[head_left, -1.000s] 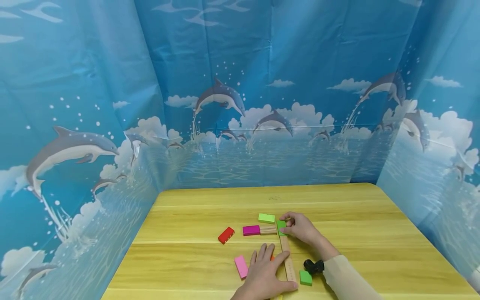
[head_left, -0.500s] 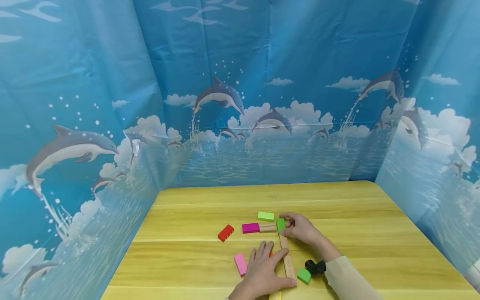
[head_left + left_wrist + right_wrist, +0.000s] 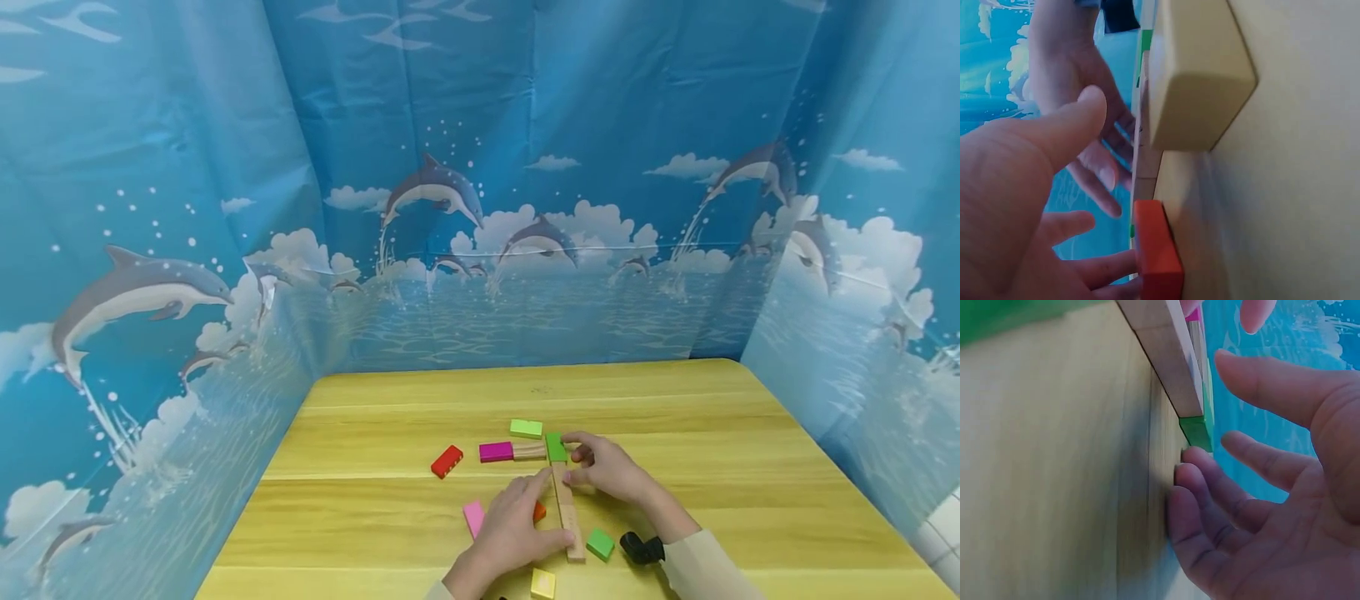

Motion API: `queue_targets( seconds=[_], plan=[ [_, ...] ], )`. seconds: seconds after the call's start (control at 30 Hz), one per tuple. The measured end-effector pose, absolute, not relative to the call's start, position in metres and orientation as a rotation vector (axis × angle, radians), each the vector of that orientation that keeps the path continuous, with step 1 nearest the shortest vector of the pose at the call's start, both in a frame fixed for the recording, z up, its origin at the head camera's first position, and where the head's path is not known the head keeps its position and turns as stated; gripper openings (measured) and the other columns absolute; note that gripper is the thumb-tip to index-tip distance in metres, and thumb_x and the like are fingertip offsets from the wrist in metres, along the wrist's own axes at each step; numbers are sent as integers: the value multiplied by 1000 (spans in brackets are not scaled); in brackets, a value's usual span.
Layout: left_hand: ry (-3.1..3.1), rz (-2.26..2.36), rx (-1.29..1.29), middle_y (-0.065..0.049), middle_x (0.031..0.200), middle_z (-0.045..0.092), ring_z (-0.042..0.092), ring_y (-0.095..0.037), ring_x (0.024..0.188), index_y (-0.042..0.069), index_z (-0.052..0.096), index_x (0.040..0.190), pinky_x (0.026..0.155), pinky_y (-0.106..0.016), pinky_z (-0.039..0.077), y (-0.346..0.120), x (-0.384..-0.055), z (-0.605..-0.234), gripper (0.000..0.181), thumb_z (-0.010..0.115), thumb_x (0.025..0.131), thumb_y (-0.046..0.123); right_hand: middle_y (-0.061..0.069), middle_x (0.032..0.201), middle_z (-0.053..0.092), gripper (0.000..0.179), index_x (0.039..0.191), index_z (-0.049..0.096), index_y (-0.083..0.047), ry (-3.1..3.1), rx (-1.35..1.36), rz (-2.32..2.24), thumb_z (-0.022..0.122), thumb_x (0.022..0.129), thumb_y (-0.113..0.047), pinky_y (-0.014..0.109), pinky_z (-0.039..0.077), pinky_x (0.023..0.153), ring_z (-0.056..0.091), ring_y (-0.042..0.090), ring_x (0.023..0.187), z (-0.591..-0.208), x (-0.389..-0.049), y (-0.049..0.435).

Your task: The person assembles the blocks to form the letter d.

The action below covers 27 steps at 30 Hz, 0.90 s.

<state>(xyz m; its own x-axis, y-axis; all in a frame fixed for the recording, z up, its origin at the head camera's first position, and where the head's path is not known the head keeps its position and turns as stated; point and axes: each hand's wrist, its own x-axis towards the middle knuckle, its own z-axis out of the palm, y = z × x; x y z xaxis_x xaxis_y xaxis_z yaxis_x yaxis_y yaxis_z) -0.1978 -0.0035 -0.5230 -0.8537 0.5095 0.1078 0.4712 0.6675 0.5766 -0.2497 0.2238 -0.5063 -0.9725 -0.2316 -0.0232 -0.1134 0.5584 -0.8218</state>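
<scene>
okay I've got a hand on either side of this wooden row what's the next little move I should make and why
I'd probably reach the right hand for the loose green block and set it at the near end of the wooden row: that hand looks free, the block lies apart just right of that end, and a matching green piece caps the far end.

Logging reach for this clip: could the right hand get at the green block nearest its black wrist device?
Probably yes: the right hand appears to hold nothing, and nothing covers the green block, which sits between the wooden row and the black wrist device. It would likely have to draw back.
</scene>
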Motion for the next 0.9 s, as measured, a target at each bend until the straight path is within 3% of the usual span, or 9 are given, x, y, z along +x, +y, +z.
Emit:
queue_targets(
  seconds=[0.27,0.43,0.63,0.9],
  plan=[
    [2804,1058,814,-4,146,52,50,-24,132,19,42,154,103,-48,45,-11,-202,-513,77,75,89,46,15,124,62,64,140,57,-8,2664,-426,-1291,83,84,-24,50,51,85,59,32,109,-504,-230,229],
    [2850,1062,801,-2,139,58,55,-24,127,19,55,145,100,-49,48,-17,-212,-508,58,73,93,37,15,129,59,63,141,57,-11,2654,-523,-1247,82,85,-28,56,49,91,56,37,117,-503,-217,228],
    [2903,1072,778,-5,137,59,58,-27,123,21,59,142,95,-50,50,-23,-239,-497,50,70,96,36,12,131,56,65,143,57,-18,2717,-594,-1170,81,85,-39,62,46,92,50,40,122,-504,-203,226],
    [2902,1078,766,-7,134,61,61,-30,116,21,63,137,88,-44,53,-22,-285,-487,40,66,98,32,4,132,54,66,139,61,-24,2763,-545,-1080,82,82,-47,61,45,92,47,34,121,-507,-197,224]
  ],
)
